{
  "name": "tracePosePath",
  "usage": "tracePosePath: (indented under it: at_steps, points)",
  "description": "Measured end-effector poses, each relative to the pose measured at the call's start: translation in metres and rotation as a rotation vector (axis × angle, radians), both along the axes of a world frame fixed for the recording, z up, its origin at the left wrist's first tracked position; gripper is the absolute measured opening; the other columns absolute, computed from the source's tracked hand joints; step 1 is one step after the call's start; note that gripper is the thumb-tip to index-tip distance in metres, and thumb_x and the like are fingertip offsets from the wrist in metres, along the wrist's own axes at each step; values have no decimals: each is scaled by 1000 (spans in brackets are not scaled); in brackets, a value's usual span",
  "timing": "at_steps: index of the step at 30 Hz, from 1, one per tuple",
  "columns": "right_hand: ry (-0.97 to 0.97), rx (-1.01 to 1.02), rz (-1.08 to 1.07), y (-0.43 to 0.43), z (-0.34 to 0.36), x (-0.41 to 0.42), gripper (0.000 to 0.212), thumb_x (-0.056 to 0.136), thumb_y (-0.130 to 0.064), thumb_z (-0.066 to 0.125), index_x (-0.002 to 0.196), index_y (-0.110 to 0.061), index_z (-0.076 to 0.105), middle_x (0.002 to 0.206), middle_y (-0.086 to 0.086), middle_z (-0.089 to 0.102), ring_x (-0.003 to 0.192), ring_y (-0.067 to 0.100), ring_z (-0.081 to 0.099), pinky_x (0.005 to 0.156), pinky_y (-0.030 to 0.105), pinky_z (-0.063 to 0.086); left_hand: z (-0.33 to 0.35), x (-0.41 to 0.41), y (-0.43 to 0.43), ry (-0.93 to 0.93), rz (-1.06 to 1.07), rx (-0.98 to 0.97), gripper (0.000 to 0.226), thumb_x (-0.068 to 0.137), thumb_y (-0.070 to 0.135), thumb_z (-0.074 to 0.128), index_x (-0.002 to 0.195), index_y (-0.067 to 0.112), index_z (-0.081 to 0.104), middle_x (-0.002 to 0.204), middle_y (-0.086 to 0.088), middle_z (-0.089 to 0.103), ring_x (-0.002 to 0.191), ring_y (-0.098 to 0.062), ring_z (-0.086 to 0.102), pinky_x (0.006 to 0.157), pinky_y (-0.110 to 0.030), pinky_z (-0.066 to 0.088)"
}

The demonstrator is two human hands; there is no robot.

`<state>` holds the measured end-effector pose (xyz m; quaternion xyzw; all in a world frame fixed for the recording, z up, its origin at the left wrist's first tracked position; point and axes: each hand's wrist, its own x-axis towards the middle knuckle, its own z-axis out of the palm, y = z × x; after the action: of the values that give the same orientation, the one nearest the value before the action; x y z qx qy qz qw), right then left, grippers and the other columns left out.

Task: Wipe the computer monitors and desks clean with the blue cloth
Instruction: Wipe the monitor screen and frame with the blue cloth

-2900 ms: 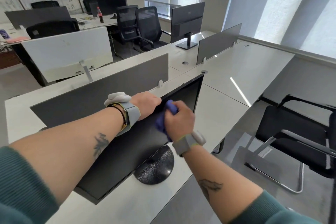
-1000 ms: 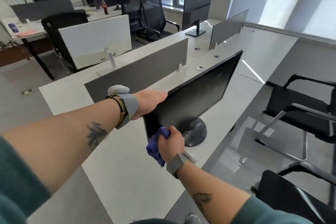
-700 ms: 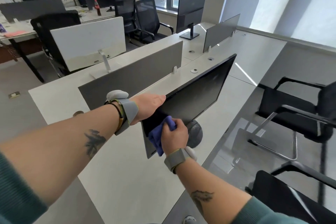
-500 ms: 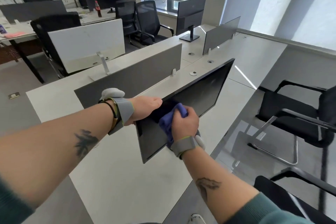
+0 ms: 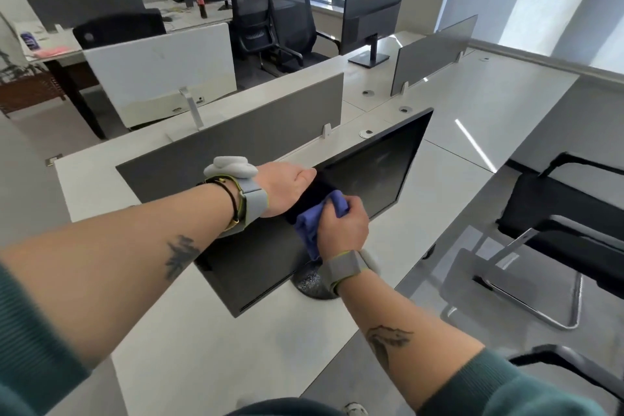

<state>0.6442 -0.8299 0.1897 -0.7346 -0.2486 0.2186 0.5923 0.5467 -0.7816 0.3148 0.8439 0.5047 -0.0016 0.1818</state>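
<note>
Your right hand point(image 5: 344, 226) is closed round the bunched blue cloth point(image 5: 312, 224), knuckles toward you, pressing it against the dark screen of the monitor point(image 5: 371, 172). Your left hand point(image 5: 287, 189) sits just beside and above it on the monitor's top edge. Its thumb points along that edge and its fingers drop out of sight behind the panel, so I judge it a steadying grip rather than a flat rest. Both forearms reach out over the pale desk point(image 5: 219, 358), which carries the monitor on its round base point(image 5: 309, 284), partly hidden under your right wrist.

What the next stroke turns on is the screen's long axis. It runs from the near-left corner, low by your left forearm, away to the far-right corner. The cloth is on the upper part of the screen, about midway along. The far-right stretch of glass lies beyond your right hand, and that hand is the nearer of the 2 to it. I judge that you sweep away and to the right along that axis while the left hand braces the panel against the push.

Behind the monitor stands a grey divider panel point(image 5: 236, 145). Beyond it are a white monitor back point(image 5: 158, 71) and a second dark monitor point(image 5: 371, 10), both probably waiting for the cloth. A black visitor chair point(image 5: 557, 209) stands off to your right.
</note>
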Motion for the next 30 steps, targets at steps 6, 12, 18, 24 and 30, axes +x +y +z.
tracePosePath:
  at_steps: [6, 12, 18, 24, 30]
  points:
    - [116, -165, 50, -4, -20, 10, 5, 91, -22, 59, 86, -21, 58, 72, -4, 58, 74, 23, 58, 58, 20, 34, -7, 2, -1, 25, 9, 38, 50, 108, 44, 22, 99, 15, 62, 114, -14, 63, 114, -37, 57, 95, -34, 39]
    - [-91, 42, 190, -13, -2, -14, 40, 74, -31, 49, 107, -13, 62, 92, 2, 63, 84, 20, 56, 75, 28, 41, -6, 3, 2, 46, 3, 60, 42, 108, 44, 21, 91, 19, 51, 120, -13, 64, 112, -35, 57, 85, -31, 34]
    - [79, -241, 185, -17, -20, 5, 13, 88, -11, 54, 96, -19, 61, 83, 2, 60, 77, 24, 56, 66, 21, 34, -8, 0, -1, 21, 8, 49, 52, 107, 49, 21, 82, 17, 54, 94, -7, 60, 101, -35, 58, 85, -34, 38]
    - [-10, -95, 123, -7, 9, 11, 20, 86, -11, 57, 103, -16, 66, 85, 0, 59, 79, 20, 51, 69, 22, 34, 0, -3, -5, 14, 5, 39, 51, 107, 48, 26, 87, 15, 59, 95, -9, 61, 93, -31, 58, 82, -32, 39]
    - [-42, -66, 119, -22, -2, 3, 14, 82, -12, 58, 93, -14, 67, 78, 2, 63, 77, 24, 58, 69, 25, 38, -1, -10, -13, 14, -30, 43, 55, 106, 51, 28, 82, 12, 59, 85, -7, 62, 88, -31, 59, 83, -35, 43]
